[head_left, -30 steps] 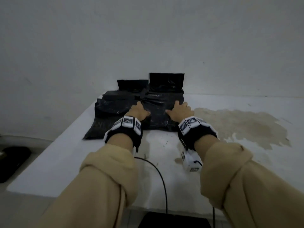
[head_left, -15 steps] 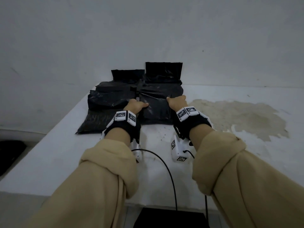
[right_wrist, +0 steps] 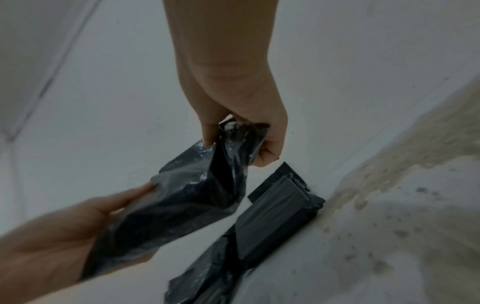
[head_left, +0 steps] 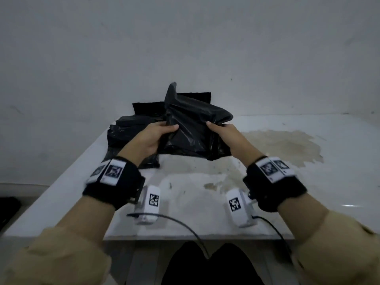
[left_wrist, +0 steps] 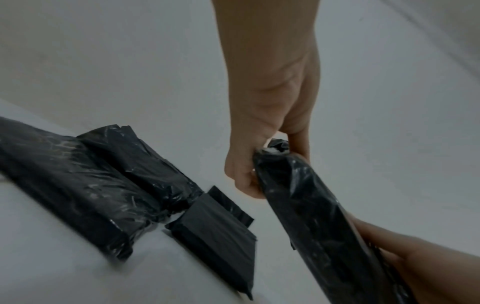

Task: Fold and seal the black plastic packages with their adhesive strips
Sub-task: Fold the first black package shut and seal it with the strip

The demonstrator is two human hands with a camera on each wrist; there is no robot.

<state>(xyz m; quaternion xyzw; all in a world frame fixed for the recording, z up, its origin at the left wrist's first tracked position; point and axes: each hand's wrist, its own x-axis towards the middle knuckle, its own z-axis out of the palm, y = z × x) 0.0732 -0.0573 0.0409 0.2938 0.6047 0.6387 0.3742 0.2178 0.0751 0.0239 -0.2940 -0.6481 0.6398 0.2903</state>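
I hold one crinkled black plastic package above the white table, tilted with its far end raised. My left hand grips its left edge, thumb on top. My right hand grips its right edge. In the left wrist view the left hand curls round the end of the package. From the right wrist, the right hand pinches a bunched corner of the package. More filled black packages lie piled at the back left.
Flat black bags lean against the wall behind the pile, seen also as a flat stack. A brownish stain spreads over the table's right side. Cables hang from my wrists over the table's front edge.
Both hands were resting on a package on the pile. They have taken hold of its edges, lifted it off the pile and drawn it towards me.
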